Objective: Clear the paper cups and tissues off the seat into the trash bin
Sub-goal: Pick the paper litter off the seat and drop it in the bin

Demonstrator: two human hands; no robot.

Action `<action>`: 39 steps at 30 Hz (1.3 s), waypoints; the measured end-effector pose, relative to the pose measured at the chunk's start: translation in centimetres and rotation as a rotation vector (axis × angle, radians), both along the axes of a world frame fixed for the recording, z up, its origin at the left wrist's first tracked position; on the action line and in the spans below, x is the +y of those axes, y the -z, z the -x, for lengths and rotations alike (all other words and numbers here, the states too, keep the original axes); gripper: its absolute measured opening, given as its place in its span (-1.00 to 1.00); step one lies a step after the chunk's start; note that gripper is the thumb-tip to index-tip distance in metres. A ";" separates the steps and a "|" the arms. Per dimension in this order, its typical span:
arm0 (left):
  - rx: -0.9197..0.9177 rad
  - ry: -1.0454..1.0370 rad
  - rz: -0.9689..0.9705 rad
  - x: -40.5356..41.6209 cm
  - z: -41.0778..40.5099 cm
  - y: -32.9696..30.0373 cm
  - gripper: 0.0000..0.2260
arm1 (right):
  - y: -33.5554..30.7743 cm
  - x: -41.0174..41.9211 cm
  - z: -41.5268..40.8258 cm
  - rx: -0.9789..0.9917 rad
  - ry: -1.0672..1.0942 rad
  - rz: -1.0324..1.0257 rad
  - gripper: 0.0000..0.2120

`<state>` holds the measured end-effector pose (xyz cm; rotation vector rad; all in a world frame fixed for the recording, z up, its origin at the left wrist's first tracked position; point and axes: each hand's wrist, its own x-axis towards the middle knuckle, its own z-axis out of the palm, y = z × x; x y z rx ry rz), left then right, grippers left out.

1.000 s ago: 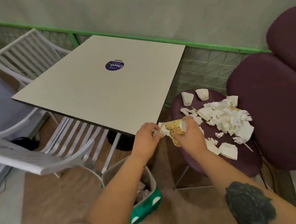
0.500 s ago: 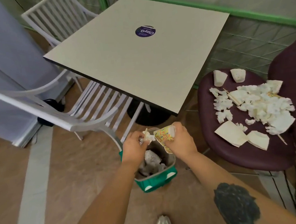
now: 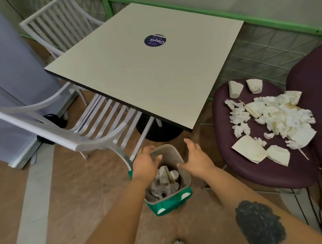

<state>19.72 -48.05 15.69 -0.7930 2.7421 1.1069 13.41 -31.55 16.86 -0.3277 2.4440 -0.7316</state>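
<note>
From the head view, both hands hang over the trash bin with nothing in them — the left hand has its fingers loosely bent above the bin's left rim, the right hand is spread with relaxed fingers above its right rim. Directly beneath and between the two hands, crumpled paper and a cup lie inside the bin. Off to the right of the right hand, well apart from it, the purple seat carries a heap of tissues and flattened paper cups, with two upright-looking cups at its far edge. Beyond the hands stands a table; left of the left hand, a white chair.
</note>
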 end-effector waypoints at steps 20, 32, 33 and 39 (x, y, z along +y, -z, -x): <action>0.332 0.344 0.012 6.8 7.2 -5.1 -0.77 | -3.6 7.1 2.3 0.186 0.274 0.083 -0.21; 0.309 0.556 -0.053 15.2 13.8 -2.4 -0.80 | -0.3 15.6 6.0 0.147 0.448 0.058 -0.25; 0.300 0.570 -0.050 15.8 14.6 -1.9 -0.79 | 0.1 16.3 6.7 0.144 0.458 0.055 -0.27; 0.149 0.600 0.005 19.7 20.3 2.1 -0.65 | 3.4 21.2 12.4 0.079 0.469 0.012 -0.35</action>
